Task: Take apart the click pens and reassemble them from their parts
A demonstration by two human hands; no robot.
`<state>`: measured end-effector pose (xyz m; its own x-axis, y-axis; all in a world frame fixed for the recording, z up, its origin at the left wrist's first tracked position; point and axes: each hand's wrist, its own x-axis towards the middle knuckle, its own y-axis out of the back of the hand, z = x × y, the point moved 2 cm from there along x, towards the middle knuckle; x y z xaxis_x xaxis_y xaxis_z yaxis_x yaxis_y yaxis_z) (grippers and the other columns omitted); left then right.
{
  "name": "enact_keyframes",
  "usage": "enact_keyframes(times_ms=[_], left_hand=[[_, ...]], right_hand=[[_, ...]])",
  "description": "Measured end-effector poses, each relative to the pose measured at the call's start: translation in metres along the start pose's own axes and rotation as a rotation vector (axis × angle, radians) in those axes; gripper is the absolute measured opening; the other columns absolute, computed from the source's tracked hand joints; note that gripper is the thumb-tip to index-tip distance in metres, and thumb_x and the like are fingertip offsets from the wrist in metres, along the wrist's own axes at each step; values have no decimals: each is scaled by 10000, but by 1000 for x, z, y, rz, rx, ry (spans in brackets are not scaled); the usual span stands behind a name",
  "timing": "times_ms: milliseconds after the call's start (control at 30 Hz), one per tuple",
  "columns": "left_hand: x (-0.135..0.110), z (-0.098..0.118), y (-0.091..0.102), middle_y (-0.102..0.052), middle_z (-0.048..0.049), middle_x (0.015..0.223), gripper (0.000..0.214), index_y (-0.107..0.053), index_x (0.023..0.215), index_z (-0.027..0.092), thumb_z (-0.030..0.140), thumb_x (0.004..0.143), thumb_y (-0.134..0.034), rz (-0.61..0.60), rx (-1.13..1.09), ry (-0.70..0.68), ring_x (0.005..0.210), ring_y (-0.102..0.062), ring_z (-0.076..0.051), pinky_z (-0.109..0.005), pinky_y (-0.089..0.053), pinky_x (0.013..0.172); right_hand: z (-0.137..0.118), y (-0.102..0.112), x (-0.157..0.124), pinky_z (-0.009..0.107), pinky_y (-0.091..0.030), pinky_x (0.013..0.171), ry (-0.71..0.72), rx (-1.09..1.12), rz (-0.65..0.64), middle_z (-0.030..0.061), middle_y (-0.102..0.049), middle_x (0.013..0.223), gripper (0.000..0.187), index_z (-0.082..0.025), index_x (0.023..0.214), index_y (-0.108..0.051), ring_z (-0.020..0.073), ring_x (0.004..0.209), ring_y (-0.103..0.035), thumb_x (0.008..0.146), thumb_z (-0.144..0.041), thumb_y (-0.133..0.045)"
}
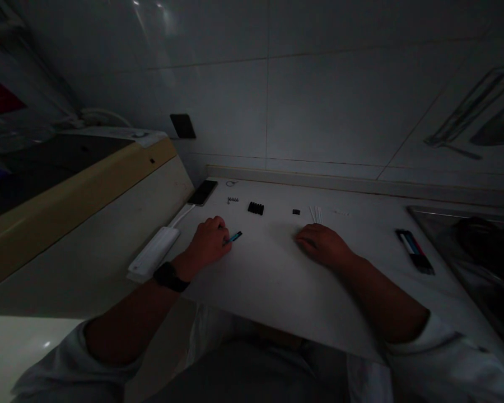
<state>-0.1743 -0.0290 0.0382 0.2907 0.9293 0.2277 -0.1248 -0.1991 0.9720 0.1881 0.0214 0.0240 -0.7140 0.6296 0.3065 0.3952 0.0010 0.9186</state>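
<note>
My left hand (208, 242) rests on the white countertop (277, 280), fingers curled around a thin blue pen-like tool (234, 237) whose tip points right. A dark watch sits on that wrist. My right hand (321, 244) lies palm down on the counter with fingers curled in; whether it holds anything is hidden. Beyond the hands lie a small black ridged part (256, 208), a tiny black piece (296, 211), some small screws (232, 200) and thin white sticks (316, 213).
A white power strip (153, 253) and a dark phone (203, 192) lie at the counter's left edge. Dark markers or pens (415, 251) lie to the right, beside a sink (470, 246). A tiled wall stands behind. The scene is dim.
</note>
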Motion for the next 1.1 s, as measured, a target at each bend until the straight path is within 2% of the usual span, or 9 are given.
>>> enact_keyframes(times_ms=[100, 300, 400, 500, 600, 700, 833, 967, 1100], left_hand=[[15, 22, 6, -625, -102, 1112, 84, -741, 886, 197, 267, 847, -716, -12, -38, -75, 997, -586, -272, -437, -474, 902], [59, 83, 21, -695, -66, 1021, 103, -708, 1003, 212, 256, 914, -679, 7, -123, -294, 981, -630, -256, -395, -463, 868], [78, 108, 22, -711, -59, 1006, 93, -692, 1019, 217, 249, 935, -670, 10, -140, -406, 971, -644, -254, -392, -454, 854], [89, 122, 19, -719, -58, 1022, 87, -689, 1019, 220, 232, 934, -679, 33, -212, -457, 999, -652, -256, -404, -453, 890], [94, 125, 10, -724, -55, 1044, 156, -689, 1067, 226, 223, 912, -709, 63, -449, -393, 1003, -662, -237, -393, -471, 917], [96, 122, -7, -720, -44, 1034, 315, -666, 1175, 222, 232, 872, -753, 69, -858, -219, 941, -678, -193, -345, -510, 881], [97, 119, -34, -718, -37, 929, 185, -698, 1001, 189, 306, 866, -747, -61, -1263, -61, 866, -680, -172, -322, -536, 839], [98, 113, -47, -739, -56, 984, 244, -704, 1005, 188, 386, 869, -745, -77, -1470, 55, 943, -694, -183, -344, -545, 910], [100, 104, -54, -745, -73, 1007, 312, -703, 1062, 184, 417, 860, -749, -66, -1508, 136, 945, -704, -191, -350, -571, 883]], right_hand=[[-1, -1, 0, 450, -548, 937, -23, 18, 40, 106, -764, 1117, 288, -222, 1162, -757, 271, 1035, -691, 1033, -297, -511], [-9, -1, 0, 484, -543, 990, -59, 77, 158, 120, -720, 1227, 351, -230, 1320, -658, 292, 1125, -665, 999, -354, -592], [-10, -1, 1, 485, -543, 980, -61, 98, 195, 121, -719, 1170, 315, -224, 1267, -669, 287, 1089, -662, 980, -344, -616], [-8, -1, 2, 461, -546, 944, -73, 121, 206, 108, -717, 1090, 198, -225, 1132, -702, 268, 1029, -662, 968, -298, -617], [-6, 0, 3, 433, -539, 928, -79, 192, 233, 97, -709, 1042, 132, -223, 1046, -706, 248, 1003, -663, 961, -255, -611], [-6, 0, 4, 395, -538, 890, -92, 285, 266, 86, -702, 1001, 110, -218, 1020, -700, 227, 961, -671, 964, -250, -610], [-11, -4, 7, 358, -534, 872, -108, 351, 264, 75, -708, 1002, 111, -225, 1017, -698, 204, 945, -680, 983, -281, -608], [-10, -6, 10, 356, -533, 881, -125, 337, 250, 70, -724, 1014, 147, -232, 1068, -697, 205, 956, -685, 993, -320, -605], [28, 15, 1, 380, -537, 884, -343, 166, 493, 85, -729, 1051, 252, -237, 1192, -680, 225, 952, -690, 965, -314, -600]])
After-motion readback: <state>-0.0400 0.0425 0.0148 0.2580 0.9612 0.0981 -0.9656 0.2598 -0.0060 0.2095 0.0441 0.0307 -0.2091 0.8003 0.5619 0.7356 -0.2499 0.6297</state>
